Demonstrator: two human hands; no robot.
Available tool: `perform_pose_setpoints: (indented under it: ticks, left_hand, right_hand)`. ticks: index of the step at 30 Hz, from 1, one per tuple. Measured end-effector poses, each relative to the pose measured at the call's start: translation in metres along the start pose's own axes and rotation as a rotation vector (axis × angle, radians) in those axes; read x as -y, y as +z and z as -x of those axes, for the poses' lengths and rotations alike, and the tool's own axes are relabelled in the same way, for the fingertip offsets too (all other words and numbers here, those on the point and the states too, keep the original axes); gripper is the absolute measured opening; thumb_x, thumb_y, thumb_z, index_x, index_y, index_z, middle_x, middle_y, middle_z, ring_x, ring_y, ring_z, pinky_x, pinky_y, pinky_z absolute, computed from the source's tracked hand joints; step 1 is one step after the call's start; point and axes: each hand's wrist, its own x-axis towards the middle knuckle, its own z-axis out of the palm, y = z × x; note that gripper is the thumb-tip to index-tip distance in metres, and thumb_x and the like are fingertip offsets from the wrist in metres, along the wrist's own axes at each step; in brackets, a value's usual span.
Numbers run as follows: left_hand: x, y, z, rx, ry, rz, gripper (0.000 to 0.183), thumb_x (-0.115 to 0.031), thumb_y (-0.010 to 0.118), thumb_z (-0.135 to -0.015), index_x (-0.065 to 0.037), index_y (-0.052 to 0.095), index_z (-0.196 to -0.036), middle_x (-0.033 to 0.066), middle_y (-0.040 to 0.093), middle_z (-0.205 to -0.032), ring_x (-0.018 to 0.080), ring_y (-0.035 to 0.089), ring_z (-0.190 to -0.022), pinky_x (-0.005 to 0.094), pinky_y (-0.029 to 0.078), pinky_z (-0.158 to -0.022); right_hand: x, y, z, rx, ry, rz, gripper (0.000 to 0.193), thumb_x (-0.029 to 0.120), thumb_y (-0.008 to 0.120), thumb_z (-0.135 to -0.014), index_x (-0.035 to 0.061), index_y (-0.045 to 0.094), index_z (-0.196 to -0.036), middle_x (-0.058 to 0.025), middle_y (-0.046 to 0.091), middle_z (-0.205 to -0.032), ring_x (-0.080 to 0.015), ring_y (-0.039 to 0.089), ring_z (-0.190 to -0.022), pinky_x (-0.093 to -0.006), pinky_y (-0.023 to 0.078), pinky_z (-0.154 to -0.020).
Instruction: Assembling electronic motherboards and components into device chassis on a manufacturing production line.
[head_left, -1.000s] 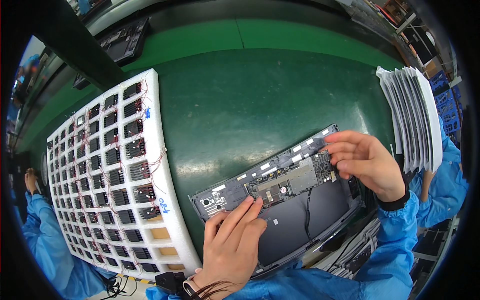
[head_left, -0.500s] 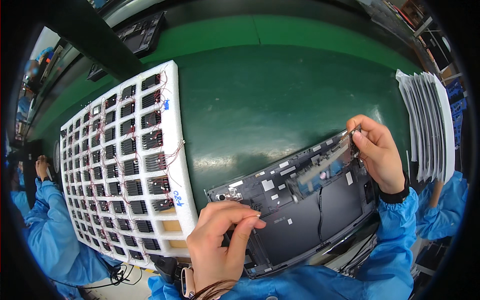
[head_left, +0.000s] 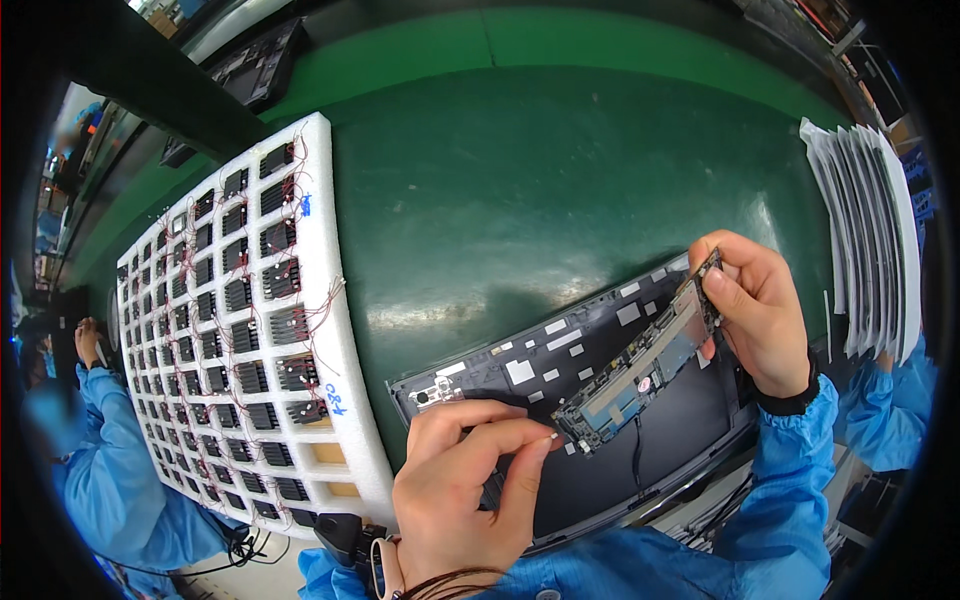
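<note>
1. Two bare hands at work. Left hand (head_left: 470, 490) nearest: thumb and forefinger pinched together on one small white piece (head_left: 554, 436); cannot tell whether a wire trails from it.
2. Right hand (head_left: 755, 315), one: thumb and fingers clamped on the upper right end of the circuit board. One black band (head_left: 792, 400) on that wrist.
3. One circuit board (head_left: 640, 385), tilted over the casing. Long axis slants from lower left, by the left fingertips, up to the right hand. Key relation: its free end lies just right of the left pinch, so the left hand is nearer that end. Whether white piece and board touch, cannot tell.
4. One dark laptop casing (head_left: 690, 425) beneath, at the bench's near edge. One black cable (head_left: 637, 460) across it.
5. One white foam tray (head_left: 365, 470) to the left; dark ribbed parts (head_left: 290, 326) with thin red wires in rows, too many and too small at the far side to count surely.
6. One green bench (head_left: 560, 180); one upright stack of pale sheets (head_left: 870, 250) at right.
7. Farther out: co-workers' blue sleeves, one left (head_left: 130, 490), one right (head_left: 890, 410). One more dark casing (head_left: 262, 68) beyond the pillar (head_left: 165, 80).
</note>
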Motion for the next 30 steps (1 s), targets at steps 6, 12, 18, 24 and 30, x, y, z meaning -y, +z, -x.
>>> perform_pose_setpoints:
  ticks: [6, 12, 18, 24, 30]
  left_hand:
    - [-0.0043, 0.0021, -0.0039, 0.011, 0.067, 0.020, 0.006, 0.000, 0.071, -0.079, -0.003, 0.070, -0.084, 0.0080, 0.066, -0.089, 0.0187, 0.063, -0.082, 0.0260, 0.050, -0.071]
    - [-0.0039, 0.0012, -0.0046, 0.049, 0.092, 0.028, 0.006, 0.000, 0.071, -0.079, -0.002, 0.069, -0.085, 0.0084, 0.066, -0.090, 0.0189, 0.063, -0.083, 0.0271, 0.051, -0.072]
    - [0.0007, 0.0016, -0.0026, 0.080, 0.040, 0.044, 0.006, 0.000, 0.071, -0.079, -0.001, 0.069, -0.085, 0.0095, 0.066, -0.090, 0.0196, 0.063, -0.084, 0.0278, 0.051, -0.074]
    - [0.0020, 0.0020, -0.0032, 0.113, 0.072, 0.058, 0.006, 0.001, 0.070, -0.079, -0.001, 0.069, -0.085, 0.0092, 0.066, -0.089, 0.0189, 0.063, -0.083, 0.0278, 0.051, -0.073]
    - [0.0029, 0.0015, -0.0056, 0.160, 0.053, 0.093, 0.005, 0.002, 0.069, -0.080, -0.001, 0.069, -0.084, 0.0087, 0.066, -0.087, 0.0180, 0.063, -0.082, 0.0272, 0.050, -0.072]
  right_hand:
    - [-0.0010, -0.0009, 0.0005, -0.010, 0.012, 0.016, 0.017, 0.014, 0.054, -0.098, -0.0022, 0.055, -0.103, -0.0046, 0.064, -0.082, -0.0052, 0.059, -0.063, -0.0174, 0.049, -0.049]
    - [-0.0001, -0.0017, 0.0012, -0.014, 0.023, 0.031, 0.018, 0.014, 0.053, -0.098, -0.0024, 0.055, -0.103, -0.0053, 0.065, -0.082, -0.0056, 0.060, -0.064, -0.0181, 0.049, -0.049]
    - [-0.0010, 0.0001, 0.0003, -0.052, 0.037, 0.009, 0.018, 0.014, 0.053, -0.098, -0.0032, 0.055, -0.103, -0.0071, 0.066, -0.082, -0.0058, 0.061, -0.061, -0.0165, 0.049, -0.048]
    - [-0.0015, 0.0005, 0.0009, -0.069, 0.029, -0.013, 0.018, 0.014, 0.053, -0.098, -0.0035, 0.054, -0.103, -0.0077, 0.066, -0.080, -0.0057, 0.062, -0.060, -0.0159, 0.049, -0.048]
    - [-0.0010, 0.0002, 0.0003, -0.052, 0.023, 0.002, 0.018, 0.014, 0.053, -0.098, -0.0036, 0.054, -0.103, -0.0080, 0.066, -0.081, -0.0063, 0.062, -0.062, -0.0165, 0.049, -0.048]
